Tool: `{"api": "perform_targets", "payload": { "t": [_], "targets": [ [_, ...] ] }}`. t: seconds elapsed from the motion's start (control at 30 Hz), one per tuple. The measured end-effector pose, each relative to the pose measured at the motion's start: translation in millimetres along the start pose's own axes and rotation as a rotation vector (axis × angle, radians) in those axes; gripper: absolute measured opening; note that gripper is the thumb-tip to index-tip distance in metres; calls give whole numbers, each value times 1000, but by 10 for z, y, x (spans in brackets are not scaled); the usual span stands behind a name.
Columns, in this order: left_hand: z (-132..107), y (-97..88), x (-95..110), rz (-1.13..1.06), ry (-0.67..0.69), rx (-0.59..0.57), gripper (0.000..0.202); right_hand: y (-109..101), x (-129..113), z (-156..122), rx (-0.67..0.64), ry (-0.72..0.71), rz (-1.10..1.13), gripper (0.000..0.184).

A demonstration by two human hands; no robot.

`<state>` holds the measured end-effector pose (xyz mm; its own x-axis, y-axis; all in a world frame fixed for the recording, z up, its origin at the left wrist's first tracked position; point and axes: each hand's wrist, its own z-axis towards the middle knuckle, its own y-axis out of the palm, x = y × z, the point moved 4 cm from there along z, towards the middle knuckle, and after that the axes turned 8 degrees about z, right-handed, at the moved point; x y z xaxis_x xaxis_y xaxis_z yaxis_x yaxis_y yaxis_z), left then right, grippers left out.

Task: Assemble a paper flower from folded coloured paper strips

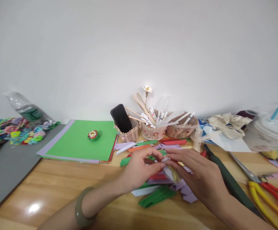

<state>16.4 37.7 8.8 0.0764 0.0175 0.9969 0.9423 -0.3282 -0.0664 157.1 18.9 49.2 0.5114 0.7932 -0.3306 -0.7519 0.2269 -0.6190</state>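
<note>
My left hand (139,166), with a ring and a bracelet on the wrist, is closed with thumb and forefinger pinched together. My right hand (201,174) meets it at the fingertips, also closed. Between them is a small folded piece of white paper (168,172), partly hidden by the fingers. Loose folded paper strips in green (157,195), purple (189,194), red and white lie on the table under and around both hands. A small round folded-paper piece (93,134) in green, red and white rests on the green paper sheets (76,148) to the left.
Decorated baskets (154,131) holding a phone (121,118), sticks and white pens stand against the wall. Scissors (244,167), yellow-handled pliers (260,198) and a lidded cup (273,131) are at right. A grey board (16,159), colourful yarn pieces (21,131) and a bottle (30,110) occupy the left.
</note>
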Motion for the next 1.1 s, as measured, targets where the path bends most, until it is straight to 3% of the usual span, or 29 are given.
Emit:
{"api": "perform_targets", "payload": {
  "t": [0.1,0.2,0.33,0.43,0.53,0.63,0.8,1.1],
  "targets": [
    [11,-29,43,27,28,43,11,9,14,-15,-41,71,14,5],
    [27,-50,53,2,-10,34,13,43,68,-24,-161,266,132,14],
    [-10,-26,-124,-107,-274,-35,22,193,179,-139,-340,634,514,21],
    [-54,1,-250,-170,-314,-32,25,356,239,-297,-405,907,860,29],
    [-78,33,-329,-199,-307,-28,23,451,276,-401,-380,1056,1047,35],
    [-76,65,-363,-232,-296,-31,23,469,298,-442,-352,1095,1075,36],
    [-65,103,-435,-308,-331,-60,30,442,307,-465,-305,1040,1043,31],
    [-62,75,-494,-332,-330,-55,31,500,348,-529,-341,1106,1029,27]
  ]
}}
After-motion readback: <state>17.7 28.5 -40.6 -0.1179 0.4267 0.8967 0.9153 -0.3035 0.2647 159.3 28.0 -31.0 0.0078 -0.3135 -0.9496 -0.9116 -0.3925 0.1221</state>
